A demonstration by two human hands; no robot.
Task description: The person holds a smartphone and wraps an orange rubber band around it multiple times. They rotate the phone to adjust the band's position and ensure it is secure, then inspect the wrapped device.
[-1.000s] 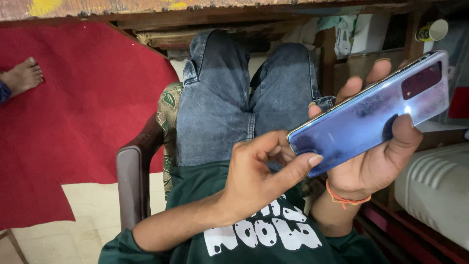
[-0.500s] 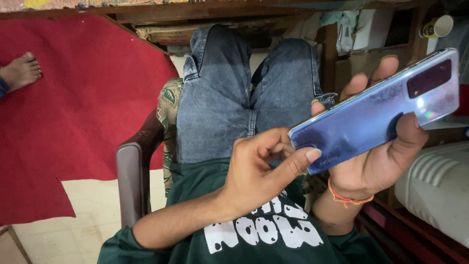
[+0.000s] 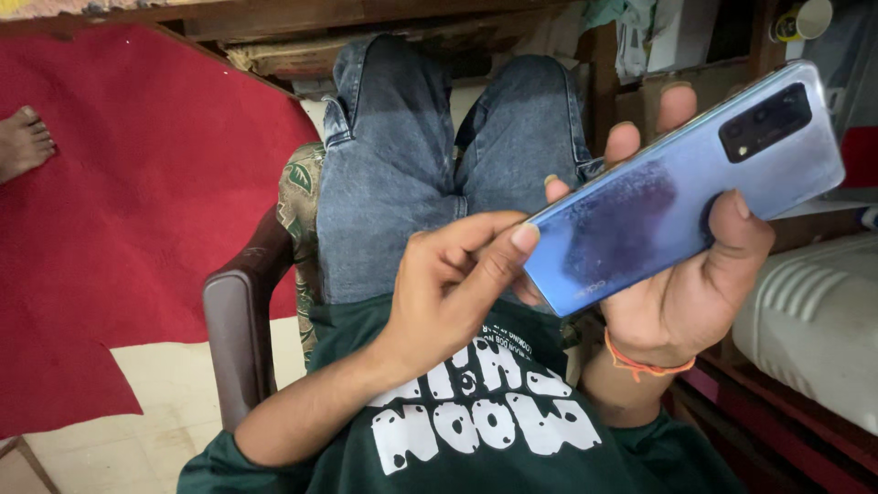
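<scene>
A glossy blue slab-shaped smartphone (image 3: 681, 187) is held above the lap, back side up.

The smartphone is gripped by the right hand (image 3: 681, 293): the thumb is pressed onto its back near the dark camera block, while the other fingers (image 3: 675, 102) are wrapped round the far edge. The left hand (image 3: 453, 284) is curled loosely, nothing being clasped in it, and its thumb tip is set against the phone's lower left corner. An orange thread band (image 3: 640, 364) is worn on the right wrist. Beneath the phone, faded blue denim jeans (image 3: 384, 174) and a dark green printed shirt (image 3: 485, 430) are seen, the person being seated in a brown armchair (image 3: 233, 338). A red felt carpet (image 3: 128, 201) is spread on the floor at the left, where another person's bare foot (image 3: 23, 142) is rested.
</scene>
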